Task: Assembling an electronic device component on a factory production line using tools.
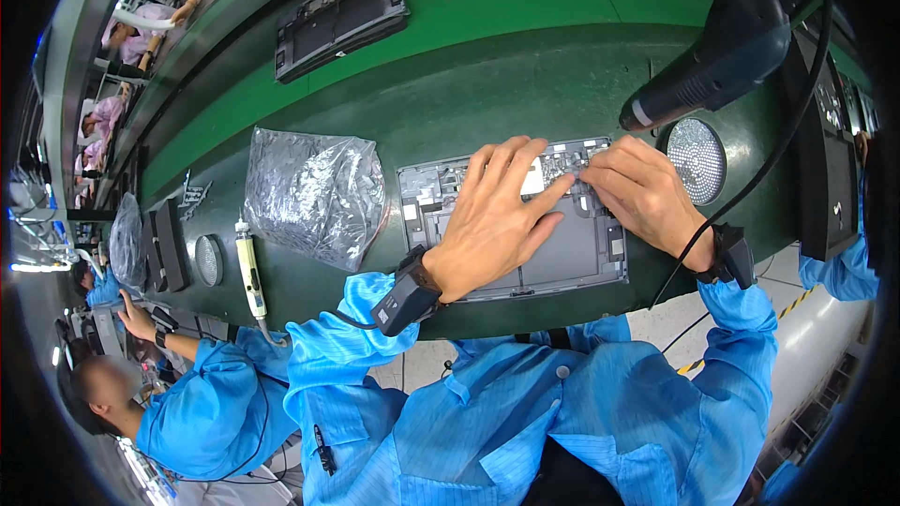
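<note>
An opened laptop base (572,258) lies on the green bench before me, its circuit board and inner parts bare along the far side. My left hand (502,215) rests on it palm down with the fingers spread, the fingertips on the board area. At the far right part of the board, my right hand (647,192) is closed in a pinch. Whatever its fingertips hold, if anything, is too small and hidden to make out. Just right of that hand is a round dish of small shiny pieces (696,161).
A large dark tool (722,56) with a black cable hangs over the right side. Left of the laptop base lie a clear plastic bag (317,197), a yellowish electric screwdriver (248,272) and a smaller round dish (208,260). Stacked laptop parts (342,23) sit behind. A co-worker (211,403) is at left.
</note>
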{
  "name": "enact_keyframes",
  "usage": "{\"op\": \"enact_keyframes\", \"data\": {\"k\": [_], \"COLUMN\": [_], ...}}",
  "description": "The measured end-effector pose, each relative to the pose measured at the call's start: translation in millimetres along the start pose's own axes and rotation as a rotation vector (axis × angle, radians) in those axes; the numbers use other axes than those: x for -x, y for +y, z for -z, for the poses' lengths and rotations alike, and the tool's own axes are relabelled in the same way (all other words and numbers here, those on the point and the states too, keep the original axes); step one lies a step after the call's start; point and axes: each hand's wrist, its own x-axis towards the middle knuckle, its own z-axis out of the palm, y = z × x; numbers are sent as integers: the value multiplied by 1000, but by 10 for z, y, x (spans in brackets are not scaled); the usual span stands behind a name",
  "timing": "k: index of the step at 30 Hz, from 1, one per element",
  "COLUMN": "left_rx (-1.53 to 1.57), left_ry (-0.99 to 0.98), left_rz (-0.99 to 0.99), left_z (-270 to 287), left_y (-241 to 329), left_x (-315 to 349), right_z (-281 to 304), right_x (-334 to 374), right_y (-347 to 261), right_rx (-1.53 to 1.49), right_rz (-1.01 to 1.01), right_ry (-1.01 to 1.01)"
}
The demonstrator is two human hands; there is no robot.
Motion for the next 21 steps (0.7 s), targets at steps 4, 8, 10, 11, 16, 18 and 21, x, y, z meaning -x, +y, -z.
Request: {"op": "enact_keyframes", "data": {"k": [4, 8, 10, 11, 16, 18, 21], "left_rx": [-13, -67, -130, -128, -187, -196, -249], "left_ry": [-2, -11, -25, -25, -22, -19, 9], "left_rz": [-5, -20, -32, -34, -33, -40, -36], "left_z": [-7, -46, -59, -68, -31, -77, -174], "left_y": [2, 13, 27, 24, -24, -21, -39], "left_x": [-8, -42, -63, -71, 14, -5, 36], "right_z": [7, 0, 9, 20, 238, 279, 460], "right_x": [-18, -4, 14, 25, 339, 339, -143], "right_y": [-7, -8, -10, -20, -56, 285, 199], "right_rx": [-11, 17, 32, 44, -50, -370, -729], "right_rz": [-2, -7, -7, -18, -433, -451, -381], "right_ry": [-7, -14, -10, -16, 471, 786, 614]}}
